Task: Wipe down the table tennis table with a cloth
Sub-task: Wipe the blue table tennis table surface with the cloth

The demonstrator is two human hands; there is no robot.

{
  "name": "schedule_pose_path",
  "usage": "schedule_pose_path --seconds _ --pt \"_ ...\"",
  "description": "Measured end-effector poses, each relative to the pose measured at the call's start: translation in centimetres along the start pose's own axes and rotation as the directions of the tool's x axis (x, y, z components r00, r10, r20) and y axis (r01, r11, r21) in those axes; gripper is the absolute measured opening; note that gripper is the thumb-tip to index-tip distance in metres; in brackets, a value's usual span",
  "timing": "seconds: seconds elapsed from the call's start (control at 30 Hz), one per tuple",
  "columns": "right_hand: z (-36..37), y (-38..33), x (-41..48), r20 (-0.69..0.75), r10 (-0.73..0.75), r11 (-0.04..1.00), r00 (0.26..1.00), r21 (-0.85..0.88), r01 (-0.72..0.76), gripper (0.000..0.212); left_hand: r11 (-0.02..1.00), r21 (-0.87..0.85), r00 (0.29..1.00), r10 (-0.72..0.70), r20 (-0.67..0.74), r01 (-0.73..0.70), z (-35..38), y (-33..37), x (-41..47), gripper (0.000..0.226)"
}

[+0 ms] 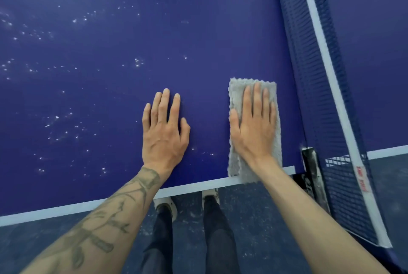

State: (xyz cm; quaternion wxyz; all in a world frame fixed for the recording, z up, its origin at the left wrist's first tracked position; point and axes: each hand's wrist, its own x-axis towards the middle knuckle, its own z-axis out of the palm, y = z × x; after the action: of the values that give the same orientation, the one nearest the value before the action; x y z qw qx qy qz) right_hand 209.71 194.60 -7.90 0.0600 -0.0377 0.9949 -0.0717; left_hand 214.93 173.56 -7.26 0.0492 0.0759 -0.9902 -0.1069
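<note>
We press our right hand (254, 128), fingers straight, on the cloth (237, 163) at the table's (198, 19) 5 o'clock edge; our left hand (164, 134) rests flat. Specks (55, 119) at 9 o'clock suggest most wiping is left.

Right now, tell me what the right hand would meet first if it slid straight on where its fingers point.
Only bare tabletop lies ahead of the right hand and cloth; the way looks free to the picture's top, though the net alongside may close in.

L forearm (103, 218): leafy tattoo | trousers (216, 229): dark | shoes (166, 204): white
</note>
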Motion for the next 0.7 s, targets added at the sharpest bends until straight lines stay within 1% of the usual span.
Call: schedule_pose_path --seconds 0.07,0.13,0.17,0.23,0.27,0.3,0.33,0.37,0.43,0.5,0.57,0.6,0.63,0.7 --pt "0.5 -3.3 0.9 -0.021 0.043 0.999 0.999 0.024 -0.043 0.071 0.999 -0.039 1.0 0.012 -0.028 -0.013 -0.3 -0.6 0.0 0.056" --pt "1.3 -7.4 0.1 -0.036 0.01 0.999 0.999 0.04 -0.009 0.071 0.998 -0.067 0.998 -0.007 -0.062 0.003 -0.9 -2.5 0.3 0.057" --pt "1.8 -9.3 -1.2 -0.042 -0.047 0.998 0.998 0.043 0.049 0.071 0.997 -0.071 0.997 -0.019 -0.069 0.014 -1.4 -3.8 0.4 0.057" --pt "2.7 -11.5 -4.4 -0.03 -0.213 0.976 0.977 0.037 0.214 0.071 0.998 -0.057 0.997 -0.044 -0.058 0.041 -2.3 -7.0 0.8 0.057" --pt "2.8 -11.5 -5.7 -0.018 -0.266 0.963 0.964 0.029 0.267 0.071 0.998 -0.042 0.998 -0.051 -0.045 0.049 -2.7 -8.8 1.1 0.057" --pt "2.8 -10.7 -6.5 -0.004 -0.277 0.961 0.961 0.019 0.278 0.072 0.998 -0.024 0.998 -0.052 -0.033 0.052 -3.0 -10.5 1.4 0.057" --pt "2.6 -9.6 -7.0 0.011 -0.249 0.969 0.969 0.009 0.249 0.073 0.999 -0.004 0.998 -0.052 -0.023 0.052 -3.4 -12.2 1.7 0.057" --pt "2.3 -8.5 -7.1 0.021 -0.188 0.982 0.982 -0.002 0.188 0.073 0.999 0.016 0.998 -0.051 -0.02 0.052 -3.6 -13.6 2.0 0.056" --pt "1.7 -7.6 -6.0 0.022 -0.035 0.999 0.999 -0.031 0.036 0.073 0.998 0.05 0.999 -0.043 -0.013 0.043 -4.0 -15.9 2.3 0.057" --pt "1.5 -9.2 -4.0 -0.009 0.105 0.994 0.994 -0.015 -0.105 0.073 0.998 0.041 0.999 -0.039 0.008 0.039 -4.1 -17.2 2.4 0.058" --pt "2.1 -13.2 -2.2 -0.039 0.16 0.986 0.986 0.045 -0.158 0.073 0.999 0.027 0.999 -0.047 0.014 0.047 -3.8 -17.6 2.2 0.059" --pt "2.6 -15.4 -2.0 -0.041 0.134 0.989 0.99 0.064 -0.132 0.074 0.999 0.023 0.999 -0.048 0.012 0.048 -3.6 -17.7 2.1 0.06" --pt "3.1 -17.6 -2.4 -0.043 0.071 0.995 0.997 0.068 -0.068 0.073 0.999 0.017 0.999 -0.047 0.008 0.047 -3.6 -17.7 2.1 0.059" --pt "4.0 -20.3 -4.7 -0.026 -0.124 0.99 0.992 0.069 0.125 0.072 0.999 0.006 0.999 -0.042 -0.006 0.042 -3.5 -17.8 2.1 0.059"
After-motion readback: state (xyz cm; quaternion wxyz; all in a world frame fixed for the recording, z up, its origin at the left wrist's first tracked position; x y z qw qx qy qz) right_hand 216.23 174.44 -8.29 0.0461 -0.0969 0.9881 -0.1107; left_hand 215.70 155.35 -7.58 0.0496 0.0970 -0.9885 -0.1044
